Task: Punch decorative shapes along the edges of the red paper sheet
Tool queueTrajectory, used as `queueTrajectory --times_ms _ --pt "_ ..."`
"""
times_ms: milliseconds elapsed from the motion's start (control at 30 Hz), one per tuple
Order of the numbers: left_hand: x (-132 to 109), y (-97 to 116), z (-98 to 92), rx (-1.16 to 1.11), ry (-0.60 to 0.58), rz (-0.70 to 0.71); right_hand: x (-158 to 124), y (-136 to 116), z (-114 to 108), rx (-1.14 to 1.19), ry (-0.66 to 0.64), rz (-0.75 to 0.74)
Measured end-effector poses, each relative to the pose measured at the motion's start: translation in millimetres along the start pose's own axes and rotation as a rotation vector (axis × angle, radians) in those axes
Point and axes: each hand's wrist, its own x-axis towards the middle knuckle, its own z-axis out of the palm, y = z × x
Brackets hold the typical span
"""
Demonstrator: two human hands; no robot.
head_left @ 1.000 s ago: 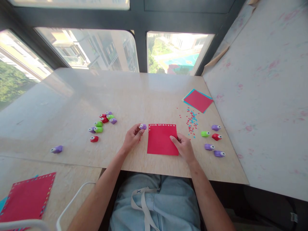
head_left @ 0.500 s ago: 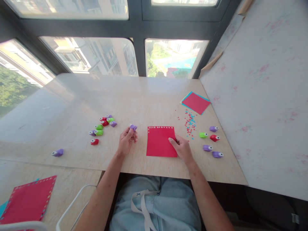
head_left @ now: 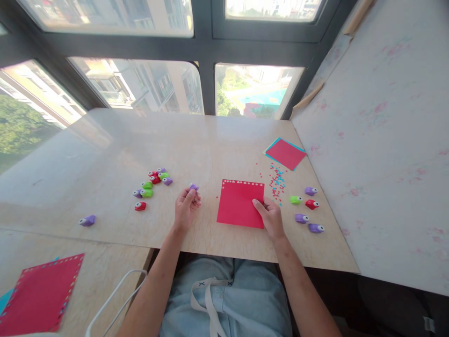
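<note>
My left hand (head_left: pixel 187 206) is closed around a small purple paper punch (head_left: pixel 194 187), held just left of the sheet. My right hand (head_left: pixel 271 215) pinches the right edge of a red square sheet of paper (head_left: pixel 241 206), thumb on top and fingers beneath. Small punched holes line the sheet's top edge, with another at the upper left side. A tiny red paper cutout (head_left: pixel 217 197) lies on the table between the punch and the sheet.
Several craft punches (head_left: pixel 146 193) sit at left, a purple one (head_left: pixel 87 220) farther out, more (head_left: pixel 301 218) at right. Red and blue confetti (head_left: pixel 278 182) lies below stacked coloured paper (head_left: pixel 286 153). A hole-edged red sheet (head_left: pixel 42 295) and white cable (head_left: pixel 112 299) are lower left.
The red sheet has moved right, away from the punch, and tilted slightly with my right hand. A red cutout now shows on the table. My left hand still holds the punch.
</note>
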Motion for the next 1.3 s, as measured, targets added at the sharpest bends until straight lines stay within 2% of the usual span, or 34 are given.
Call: queueTrajectory --times_ms 233,533,833,1033,1167,1300 --pt "-4 0 -0.4 -0.005 0.009 -0.003 -2 2 8 -0.293 -0.036 -0.169" --pt "-14 -3 5.9 0.132 0.038 0.023 -3 6 9 -0.349 -0.030 -0.227" --pt "-26 -8 11.5 0.446 -0.105 0.025 -4 4 10 -0.364 -0.025 -0.275" --pt "-34 -10 19.9 0.507 -0.157 0.062 -4 2 13 -0.377 -0.010 -0.296" --pt "-46 -13 37.0 0.559 -0.163 0.108 -2 2 12 -0.386 0.009 -0.295" --pt "-60 -10 78.6 0.659 -0.263 0.292 -3 1 10 -0.361 -0.001 -0.271"
